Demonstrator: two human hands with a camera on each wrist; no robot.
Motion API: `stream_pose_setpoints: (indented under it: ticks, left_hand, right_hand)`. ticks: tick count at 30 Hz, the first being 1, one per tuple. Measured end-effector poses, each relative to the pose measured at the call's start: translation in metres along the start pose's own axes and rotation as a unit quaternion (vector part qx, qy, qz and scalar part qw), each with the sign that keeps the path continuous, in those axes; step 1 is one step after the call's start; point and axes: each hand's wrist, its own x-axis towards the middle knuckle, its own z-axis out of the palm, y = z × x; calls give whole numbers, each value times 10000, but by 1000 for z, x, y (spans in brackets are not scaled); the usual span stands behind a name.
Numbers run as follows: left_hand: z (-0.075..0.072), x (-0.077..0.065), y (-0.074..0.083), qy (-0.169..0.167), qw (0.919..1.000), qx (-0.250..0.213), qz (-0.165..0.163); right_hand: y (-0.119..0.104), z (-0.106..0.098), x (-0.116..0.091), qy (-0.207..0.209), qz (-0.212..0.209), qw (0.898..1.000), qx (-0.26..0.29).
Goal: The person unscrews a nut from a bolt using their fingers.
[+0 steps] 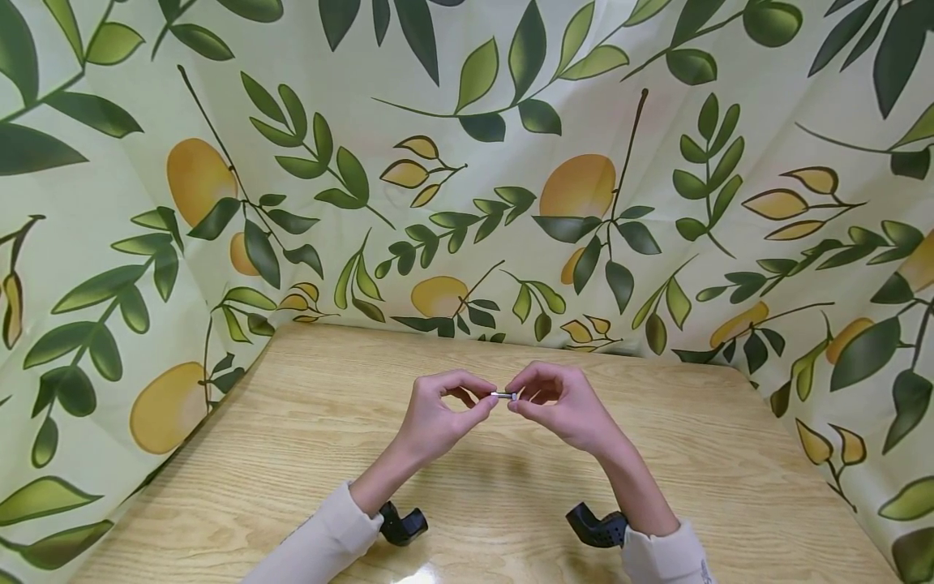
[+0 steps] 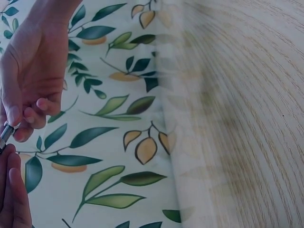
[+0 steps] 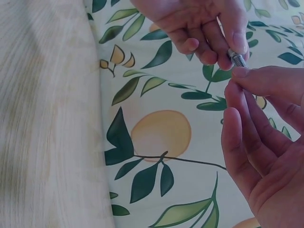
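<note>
A small silver metal bolt (image 1: 503, 395) is held level between both hands, above the table. My left hand (image 1: 441, 405) pinches its left end between thumb and fingertips, and my right hand (image 1: 565, 401) pinches the right end. Close up in the right wrist view, the bolt (image 3: 239, 60) shows a threaded shank; my right hand (image 3: 268, 152) is below it and my left hand (image 3: 204, 23) above. Only part of the bolt (image 2: 6, 134) appears at the edge of the left wrist view. Fingertips cover its ends, so whether a nut sits on it I cannot tell.
Both hands are over a light wooden table (image 1: 306, 422). Behind it and along its sides hangs a cloth (image 1: 496, 178) printed with leaves and orange fruit. Black wrist mounts (image 1: 598, 527) sit at the inner side of each forearm.
</note>
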Motion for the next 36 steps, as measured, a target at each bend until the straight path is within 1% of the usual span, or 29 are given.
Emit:
stream_pose_setpoints:
  ticks: [4,10,14,22,31,36]
  left_hand:
    - [0,0,0,22,10000,2,17]
    - [0,0,1,79,10000,10,38]
    - [1,0,0,80,9999,-21,79]
    - [1,0,-4,70,9999,-34,100]
    - [1,0,-1,68,10000,-16,64]
    - [1,0,-2,76,9999,-29,63]
  right_hand:
    - [0,0,0,-3,36,10000,23]
    - [1,-2,-1,-158,37,9997,201]
    - [0,-2,-1,-169,59,9996,227]
    - [0,-3,1,-662,430,9960,409]
    - [0,-3,1,-567,397,9967,430]
    - [0,-3,0,-345,308,9986,247]
